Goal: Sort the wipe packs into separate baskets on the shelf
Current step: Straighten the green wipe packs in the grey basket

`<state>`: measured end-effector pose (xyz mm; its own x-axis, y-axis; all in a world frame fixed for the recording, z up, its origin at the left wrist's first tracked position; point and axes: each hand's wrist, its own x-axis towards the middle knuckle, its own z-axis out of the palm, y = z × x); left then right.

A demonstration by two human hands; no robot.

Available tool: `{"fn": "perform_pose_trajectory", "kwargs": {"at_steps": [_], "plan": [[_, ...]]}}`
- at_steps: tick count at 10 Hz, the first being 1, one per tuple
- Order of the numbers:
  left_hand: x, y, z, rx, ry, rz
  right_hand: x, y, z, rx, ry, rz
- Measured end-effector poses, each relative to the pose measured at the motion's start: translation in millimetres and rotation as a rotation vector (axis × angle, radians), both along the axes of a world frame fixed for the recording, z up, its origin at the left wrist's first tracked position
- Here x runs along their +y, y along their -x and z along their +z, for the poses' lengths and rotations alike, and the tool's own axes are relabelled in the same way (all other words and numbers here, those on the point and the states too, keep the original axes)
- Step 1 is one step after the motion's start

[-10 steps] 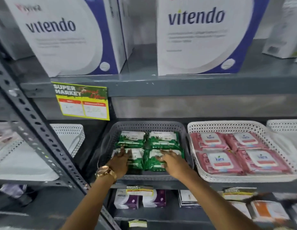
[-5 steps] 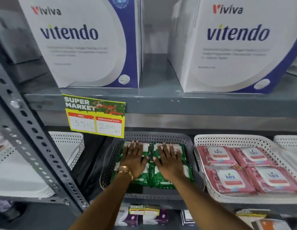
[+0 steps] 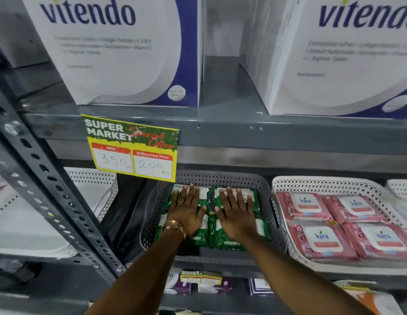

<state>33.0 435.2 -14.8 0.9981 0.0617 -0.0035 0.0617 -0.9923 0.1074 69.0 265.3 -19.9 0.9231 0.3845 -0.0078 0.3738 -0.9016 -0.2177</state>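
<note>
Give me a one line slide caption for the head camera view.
Both hands, left and right, press flat on green wipe packs in the grey basket.

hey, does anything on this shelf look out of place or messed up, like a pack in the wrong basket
Nothing stands out. The green wipe packs lie flat in the grey basket, the pink wipe packs in the white basket, none mixed. Left hand and right hand rest flat on the green ones.
</note>
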Motion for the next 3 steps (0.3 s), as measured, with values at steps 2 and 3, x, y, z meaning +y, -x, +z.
{"fn": "perform_pose_trajectory", "kwargs": {"at_steps": [2,3], "plan": [[-2,5,21,0.165,0.019,0.0,-5,6,21,0.139,0.006,0.004],[-12,15,46,0.083,0.026,0.001,-7,31,51,0.134,-0.234,-0.062]]}}
